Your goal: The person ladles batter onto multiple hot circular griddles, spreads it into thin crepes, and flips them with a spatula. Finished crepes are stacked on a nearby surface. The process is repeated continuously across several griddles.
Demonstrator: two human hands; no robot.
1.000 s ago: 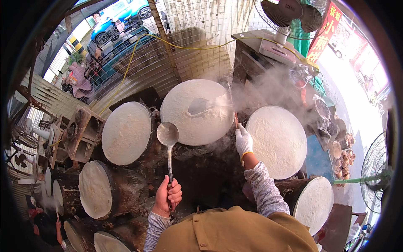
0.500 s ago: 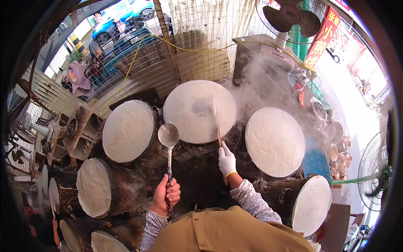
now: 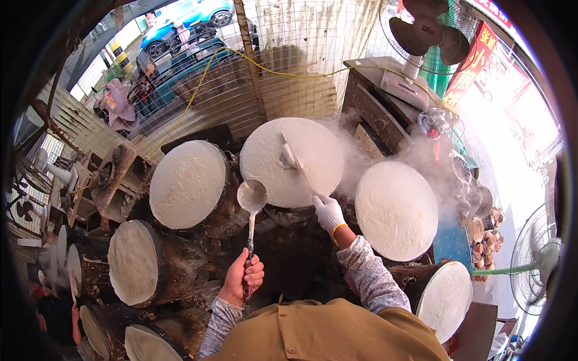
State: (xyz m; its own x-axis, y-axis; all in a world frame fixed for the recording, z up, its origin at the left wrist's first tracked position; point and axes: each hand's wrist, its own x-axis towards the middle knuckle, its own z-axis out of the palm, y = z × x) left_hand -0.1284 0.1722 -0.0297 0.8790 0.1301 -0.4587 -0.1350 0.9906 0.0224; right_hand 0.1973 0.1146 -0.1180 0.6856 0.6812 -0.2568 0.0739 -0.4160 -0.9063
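Note:
In my bare left hand [image 3: 244, 277] is the handle of a metal ladle [image 3: 251, 196]; its round bowl, smeared with pale batter, hangs by the near left edge of the middle griddle. My right hand [image 3: 329, 214], in a white glove, closes on the handle of a batter spreader [image 3: 294, 161]. The spreader's blade rests on a white batter sheet [image 3: 325, 141] that covers the round middle griddle. A small clump of batter shows at the blade. Left of it lies another coated griddle [image 3: 186, 185], and to the right a further one [image 3: 397, 210].
More batter-covered griddles [image 3: 133, 263] on dark drum stoves ring me on both sides. Steam drifts at the right. Ahead stand a wire mesh fence [image 3: 301, 60] and a cabinet bearing a fan [image 3: 426, 30]. Another fan [image 3: 536, 259] is at the far right. Another person's arm [image 3: 76, 325] shows lower left.
The spreader has swung left across the middle griddle, its blade now slanting up and left. The grey patch there is covered with white batter. The view has shifted slightly.

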